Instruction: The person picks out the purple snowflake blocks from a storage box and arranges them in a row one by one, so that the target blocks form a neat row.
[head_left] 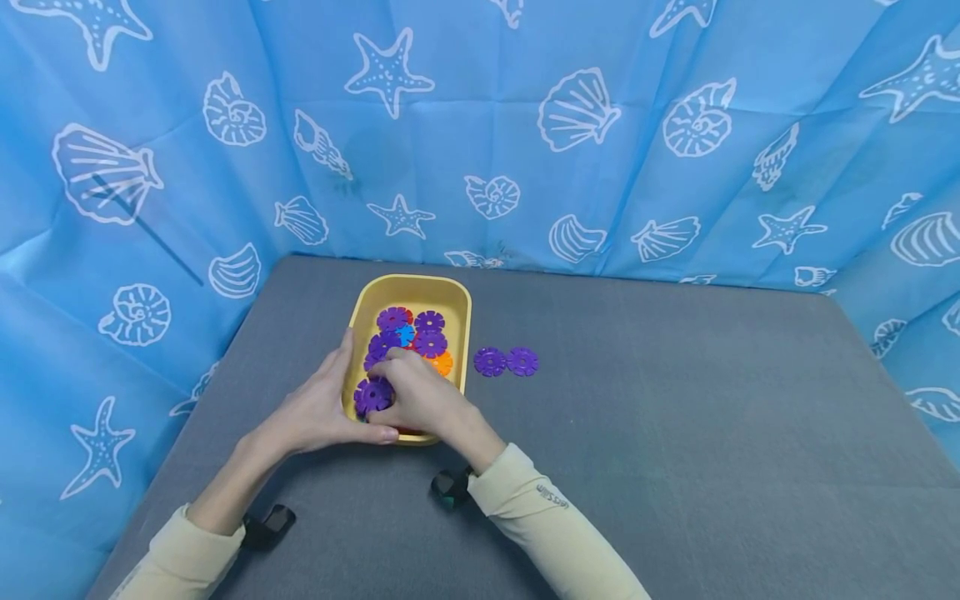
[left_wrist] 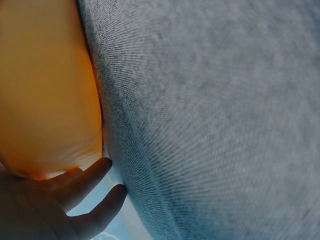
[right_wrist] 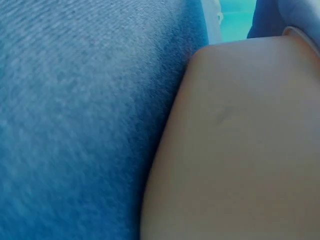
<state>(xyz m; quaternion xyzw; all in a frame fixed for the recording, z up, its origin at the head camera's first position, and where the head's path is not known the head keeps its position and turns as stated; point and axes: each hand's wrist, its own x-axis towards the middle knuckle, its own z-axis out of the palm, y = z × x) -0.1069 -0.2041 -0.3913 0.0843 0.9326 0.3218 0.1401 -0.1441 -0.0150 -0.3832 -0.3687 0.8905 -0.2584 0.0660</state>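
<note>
In the head view a yellow plastic bin holds several slotted, flower-shaped plastic discs, mostly purple, with some blue, orange and red. My left hand grips the bin's near left corner, thumb along the front rim and fingers against the left side. Those fingers show beside the bin's outer wall in the left wrist view. Reaching in over the near right rim, my right hand pinches at a purple disc with thumb and index finger; its other fingertips are hidden.
Two purple discs lie edge to edge on the grey cloth-covered table, just right of the bin. Blue curtains with white shell and starfish prints stand along the table's back and sides. A dark wrist camera hangs under my right wrist.
</note>
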